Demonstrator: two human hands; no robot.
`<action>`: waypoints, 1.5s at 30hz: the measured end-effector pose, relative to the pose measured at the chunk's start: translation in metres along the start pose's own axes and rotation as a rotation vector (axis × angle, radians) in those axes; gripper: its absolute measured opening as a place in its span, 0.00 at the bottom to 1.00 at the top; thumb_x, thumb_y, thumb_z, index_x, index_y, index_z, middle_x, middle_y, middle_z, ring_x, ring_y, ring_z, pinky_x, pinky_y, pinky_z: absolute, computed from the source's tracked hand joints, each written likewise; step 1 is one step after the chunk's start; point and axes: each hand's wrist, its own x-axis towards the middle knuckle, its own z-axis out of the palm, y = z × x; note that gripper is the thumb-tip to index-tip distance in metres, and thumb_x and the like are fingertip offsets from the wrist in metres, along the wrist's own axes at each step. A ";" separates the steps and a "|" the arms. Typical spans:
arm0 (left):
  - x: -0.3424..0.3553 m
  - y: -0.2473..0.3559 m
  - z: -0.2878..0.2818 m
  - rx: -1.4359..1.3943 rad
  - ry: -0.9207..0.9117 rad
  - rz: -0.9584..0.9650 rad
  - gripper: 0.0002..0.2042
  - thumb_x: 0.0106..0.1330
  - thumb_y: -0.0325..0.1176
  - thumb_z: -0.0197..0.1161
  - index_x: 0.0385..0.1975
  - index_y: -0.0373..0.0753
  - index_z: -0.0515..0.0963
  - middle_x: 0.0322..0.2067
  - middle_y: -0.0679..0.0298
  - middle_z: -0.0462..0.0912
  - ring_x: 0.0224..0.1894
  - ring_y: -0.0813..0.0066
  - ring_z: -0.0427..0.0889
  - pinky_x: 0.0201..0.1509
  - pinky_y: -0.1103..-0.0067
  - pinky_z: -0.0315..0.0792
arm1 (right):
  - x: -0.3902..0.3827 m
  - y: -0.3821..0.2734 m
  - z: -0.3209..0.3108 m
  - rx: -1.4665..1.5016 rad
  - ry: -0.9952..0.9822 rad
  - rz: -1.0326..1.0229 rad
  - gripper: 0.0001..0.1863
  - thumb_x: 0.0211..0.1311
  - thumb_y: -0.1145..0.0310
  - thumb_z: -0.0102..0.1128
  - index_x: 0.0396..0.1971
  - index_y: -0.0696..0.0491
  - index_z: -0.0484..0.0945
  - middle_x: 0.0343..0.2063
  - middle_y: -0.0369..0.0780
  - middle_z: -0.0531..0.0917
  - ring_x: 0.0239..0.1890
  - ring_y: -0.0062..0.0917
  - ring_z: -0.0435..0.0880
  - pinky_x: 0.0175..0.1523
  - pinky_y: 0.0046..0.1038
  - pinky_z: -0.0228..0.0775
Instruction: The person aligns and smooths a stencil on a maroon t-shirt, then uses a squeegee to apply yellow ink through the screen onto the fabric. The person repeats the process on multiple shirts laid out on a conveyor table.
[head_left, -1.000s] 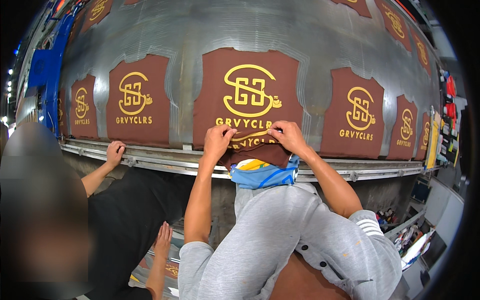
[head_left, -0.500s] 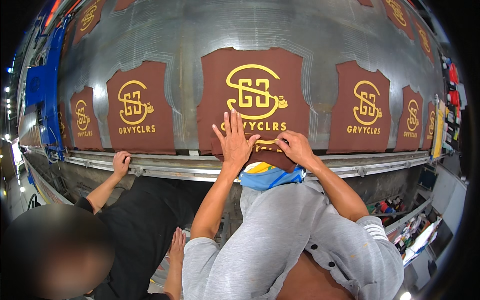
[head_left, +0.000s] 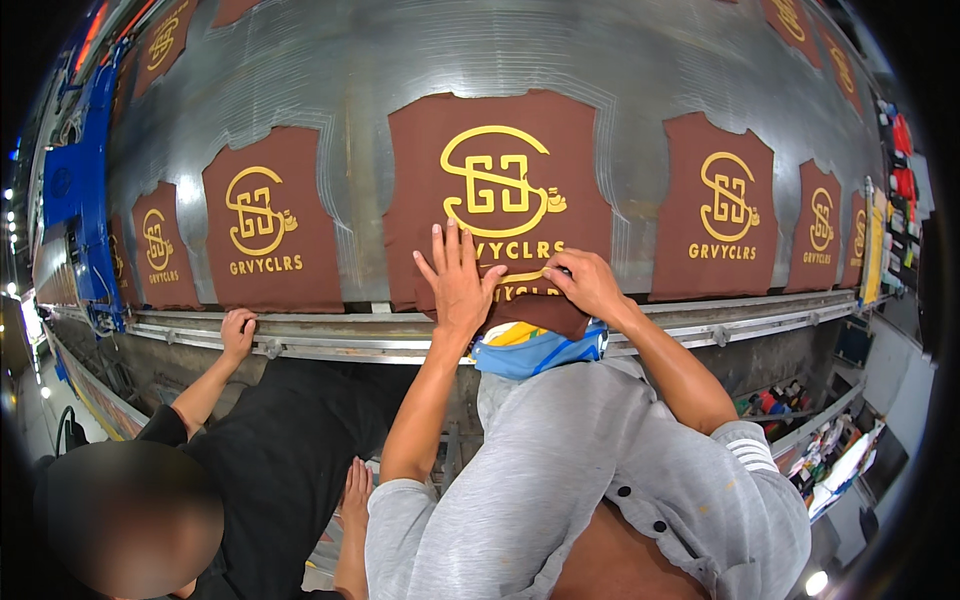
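Note:
In front of me a brown shirt panel point(head_left: 415, 190) with a yellow print lies flat on the grey metal table. Over its lower edge lies a smaller, bunched brown fabric piece point(head_left: 548, 314), also printed in yellow. My left hand point(head_left: 457, 287) rests flat with fingers spread, covering part of the print and the left side of the smaller piece. My right hand point(head_left: 588, 284) is bent at the piece's upper right, thumb and fingers pinched on its fabric. The fingertips partly hide the grip. Beneath hangs a blue cloth point(head_left: 530, 358) with yellow and white parts, against my lap.
More printed brown panels point(head_left: 272, 220) point(head_left: 715, 205) lie left and right along the table. A metal rail point(head_left: 680, 343) runs along the near edge. At left a person in black point(head_left: 290, 440) has one hand point(head_left: 238, 332) on the rail. Blue machinery point(head_left: 80, 190) stands far left.
The whole view has shifted slightly, so the panels sit a little further left. My right fingers have moved slightly up along the smaller piece. My left hand stays flat on the fabric.

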 end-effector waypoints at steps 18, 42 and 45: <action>0.017 -0.025 -0.019 -0.738 -0.071 -0.234 0.07 0.62 0.31 0.66 0.30 0.33 0.81 0.24 0.54 0.83 0.27 0.60 0.81 0.40 0.70 0.70 | 0.025 0.034 -0.028 0.159 -0.167 0.213 0.13 0.57 0.64 0.70 0.35 0.58 0.84 0.26 0.45 0.86 0.29 0.31 0.84 0.37 0.32 0.74; -0.003 -0.023 -0.036 -0.435 -0.090 0.284 0.11 0.45 0.16 0.66 0.28 0.38 0.84 0.36 0.63 0.80 0.43 0.62 0.79 0.47 0.69 0.68 | -0.013 0.032 -0.048 -0.018 -0.049 -0.221 0.04 0.52 0.74 0.67 0.29 0.55 0.82 0.37 0.38 0.77 0.45 0.34 0.75 0.49 0.35 0.71; -0.029 -0.030 -0.022 -0.335 -0.068 0.282 0.11 0.44 0.18 0.68 0.29 0.39 0.84 0.36 0.63 0.79 0.43 0.63 0.78 0.46 0.69 0.67 | -0.030 0.048 -0.030 -0.068 -0.028 -0.162 0.05 0.52 0.73 0.68 0.28 0.55 0.82 0.37 0.39 0.77 0.45 0.35 0.75 0.50 0.35 0.71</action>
